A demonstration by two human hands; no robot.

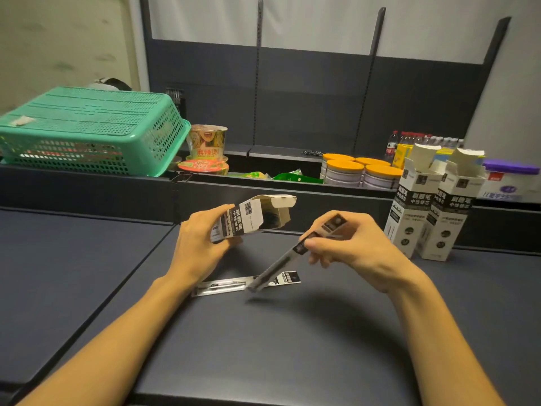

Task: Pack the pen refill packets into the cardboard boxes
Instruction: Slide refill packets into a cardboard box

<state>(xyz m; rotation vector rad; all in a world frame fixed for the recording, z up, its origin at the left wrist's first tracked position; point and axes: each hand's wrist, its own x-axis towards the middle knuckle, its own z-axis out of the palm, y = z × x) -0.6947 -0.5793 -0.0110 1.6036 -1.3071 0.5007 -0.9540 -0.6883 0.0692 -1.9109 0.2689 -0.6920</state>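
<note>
Dark grey surface (292, 332) below, my left hand (202, 244) grips the open white-and-black cardboard box (251, 218), mouth towards three o'clock. My right hand (348, 244) pinches a slim clear refill packet (281, 263); I'd best swing its low end up level with the mouth before sliding.

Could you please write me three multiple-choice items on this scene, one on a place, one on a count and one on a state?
1. Where does the loose packet lie?
A. on the table, below the hands
B. in the green basket
C. on the tins

2. How many boxes stand upright at the right?
A. one
B. two
C. four

3. How is the box in the left hand?
A. sealed
B. crushed flat
C. open, flap up

Answers: 1 A, it lies flat on the dark table; 2 B, two upright boxes stand side by side; 3 C, its flap is raised while the right hand holds a packet.
</note>
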